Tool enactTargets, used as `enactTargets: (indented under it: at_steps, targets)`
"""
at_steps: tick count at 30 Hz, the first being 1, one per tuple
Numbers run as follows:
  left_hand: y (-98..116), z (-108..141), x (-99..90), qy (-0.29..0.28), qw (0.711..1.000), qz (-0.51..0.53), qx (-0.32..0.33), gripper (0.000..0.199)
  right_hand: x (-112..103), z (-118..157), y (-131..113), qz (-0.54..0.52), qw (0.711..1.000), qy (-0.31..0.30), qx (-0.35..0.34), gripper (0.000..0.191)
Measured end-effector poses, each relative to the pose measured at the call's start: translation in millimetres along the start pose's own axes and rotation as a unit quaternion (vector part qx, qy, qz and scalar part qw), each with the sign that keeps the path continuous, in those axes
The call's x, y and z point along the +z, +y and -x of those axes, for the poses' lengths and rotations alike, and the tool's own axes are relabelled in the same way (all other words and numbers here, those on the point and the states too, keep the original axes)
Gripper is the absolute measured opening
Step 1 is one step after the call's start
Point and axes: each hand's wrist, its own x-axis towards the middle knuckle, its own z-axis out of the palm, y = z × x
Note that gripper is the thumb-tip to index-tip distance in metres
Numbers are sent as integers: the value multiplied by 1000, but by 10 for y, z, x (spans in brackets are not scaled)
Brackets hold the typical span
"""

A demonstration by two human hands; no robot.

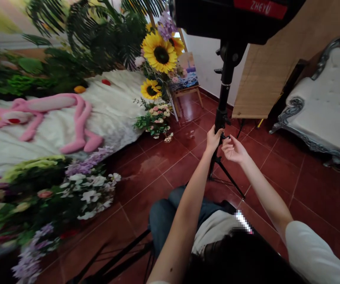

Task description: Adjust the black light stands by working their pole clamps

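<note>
1. Here we go: my left hand is closed around the slim black metal light stand, fingers wrapped on the tube, and the stand is right in front of me on the floor.
2. My right hand is open, fingers spread and gently curved, just beside a small black knob; I can't tell whether they touch it, and they aren't pinching it.
3. Best practice: keep the tube steady with the left, and work the knob with fingertips only.
4. Above sits a black lamp head with a red label.
5. Watch the thin black tripod leg near my blue denim knees on the glossy dark-red tiles.
6. A woven bamboo screen stands just right.
</note>
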Motion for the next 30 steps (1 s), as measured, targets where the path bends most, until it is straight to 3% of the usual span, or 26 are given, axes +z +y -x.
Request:
enactTargets:
  at_steps: [5, 8, 10, 11, 14, 20, 21, 22, 24, 25, 26, 27, 28, 30]
  targets:
    - [-12, -9, 2, 7, 1000, -22, 4, 60, -49, -2, -217, -26, 996, -59, 55, 18]
    - [-5, -15, -8, 0, 1000, -28, 3, 61, -29, -30, -283, 94, 994, -51, 15, 11]
    - [-2, -19, -16, 3, 999, -34, 2, 62, -12, -76, -270, 239, 970, -8, -36, 8]
    - [-1, -20, -19, 7, 999, -39, 4, 62, -8, -96, -246, 332, 940, 25, -73, 9]
    - [2, -16, -23, 10, 999, -50, 11, 62, -22, -85, -144, 557, 796, 120, -207, 15]
    - [8, 10, -6, -6, 1000, -12, 2, 62, -78, 145, -150, 708, 550, 183, -403, 17]
    - [12, 16, -2, -9, 1000, -4, 1, 62, -84, 146, -169, 704, 546, 196, -409, 18]
    - [19, 23, 1, -11, 1000, 1, 1, 62, -90, 131, -181, 687, 577, 207, -391, 20]
    - [42, 39, 7, -9, 1000, 1, 6, 62, -99, 73, -174, 636, 668, 211, -322, 29]
    - [59, 49, 9, -5, 1000, -3, 11, 61, -99, 43, -156, 617, 701, 202, -296, 32]
    - [79, 58, 12, 1, 1000, -10, 16, 60, -93, 20, -136, 609, 713, 189, -292, 32]
    - [102, 67, 15, 7, 1000, -18, 20, 58, -77, 10, -117, 615, 703, 174, -312, 31]
    - [125, 76, 18, 12, 999, -27, 24, 56, -49, 13, -106, 633, 674, 158, -347, 30]
    - [166, 88, 28, 23, 998, -41, 29, 51, 46, 51, -119, 681, 593, 121, -411, 31]
